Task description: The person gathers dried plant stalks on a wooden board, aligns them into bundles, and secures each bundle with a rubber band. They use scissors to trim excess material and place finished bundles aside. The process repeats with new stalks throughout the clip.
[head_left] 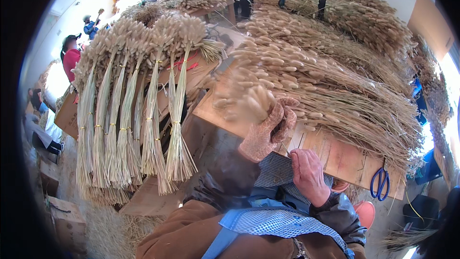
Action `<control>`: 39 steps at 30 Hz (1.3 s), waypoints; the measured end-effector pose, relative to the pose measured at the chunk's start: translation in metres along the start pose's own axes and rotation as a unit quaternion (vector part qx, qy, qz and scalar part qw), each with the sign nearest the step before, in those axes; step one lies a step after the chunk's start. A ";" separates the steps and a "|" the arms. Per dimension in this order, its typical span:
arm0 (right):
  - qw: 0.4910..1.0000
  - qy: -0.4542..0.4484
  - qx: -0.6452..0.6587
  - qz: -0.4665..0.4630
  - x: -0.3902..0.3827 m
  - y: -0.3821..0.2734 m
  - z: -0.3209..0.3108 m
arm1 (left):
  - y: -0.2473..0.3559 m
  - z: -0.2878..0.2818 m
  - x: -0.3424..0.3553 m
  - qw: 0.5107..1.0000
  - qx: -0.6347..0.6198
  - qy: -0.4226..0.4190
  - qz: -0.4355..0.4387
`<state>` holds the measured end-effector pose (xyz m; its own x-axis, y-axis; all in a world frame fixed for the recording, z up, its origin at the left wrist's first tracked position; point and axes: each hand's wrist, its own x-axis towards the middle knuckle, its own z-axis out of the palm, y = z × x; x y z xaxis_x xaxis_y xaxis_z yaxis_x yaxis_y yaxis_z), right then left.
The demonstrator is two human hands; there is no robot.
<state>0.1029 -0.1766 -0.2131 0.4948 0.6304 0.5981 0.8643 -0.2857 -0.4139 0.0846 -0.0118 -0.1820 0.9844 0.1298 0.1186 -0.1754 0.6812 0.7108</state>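
Observation:
My left hand (262,136), in a patterned tan glove, is closed around a small bunch of fluffy dried grass heads (251,105). The heads point up and to the left and are blurred. My bare right hand (310,175) is just to the right and lower, by the board's front edge. Its fingers are pressed together, and a thin stem seems to show at their tips, but I cannot make out what they hold. Beyond both hands lies a broad heap of loose dried grass (330,81), heads to the left and stems to the right.
Several grass bunches tied with yellow bands (152,124) hang over a surface at left. Blue-handled scissors (380,184) rest on the wooden board's (342,158) right end. Thick bundles (335,7) with dark ties lie at the back. Boxes (67,220) stand lower left. Other people (72,57) are farther off.

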 end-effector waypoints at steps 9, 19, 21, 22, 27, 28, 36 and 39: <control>0.994 0.062 -0.083 0.016 -0.016 0.023 -0.003 | -0.032 -0.034 0.017 0.997 -0.022 0.069 0.011; 0.996 0.028 -0.077 0.044 -0.011 0.028 0.008 | -0.024 -0.040 0.015 0.996 0.085 -0.026 -0.029; 0.997 0.022 -0.062 0.045 -0.010 0.029 0.012 | -0.025 -0.038 0.012 0.978 0.193 -0.060 0.052; 0.997 0.022 -0.054 0.043 -0.010 0.028 0.014 | -0.025 -0.038 0.009 0.963 0.241 -0.078 0.089; 0.998 0.015 -0.046 0.038 -0.010 0.025 0.017 | -0.025 -0.035 0.005 0.976 0.215 -0.012 0.026; 0.998 0.016 -0.049 0.037 -0.010 0.024 0.017 | -0.027 -0.035 0.007 0.991 0.129 0.008 -0.028; 0.985 -0.082 -0.144 0.046 -0.036 0.034 -0.001 | -0.033 -0.042 0.018 0.997 0.081 -0.007 0.005; 0.987 -0.067 -0.132 0.071 -0.064 0.038 -0.020 | -0.029 -0.043 0.013 0.983 0.181 0.000 0.031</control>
<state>0.1059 -0.2427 -0.2533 0.6108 0.6553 0.4444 0.7898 -0.5440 -0.2833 0.1016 0.0006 -0.2307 0.9722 0.1626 0.1688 -0.2187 0.3703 0.9028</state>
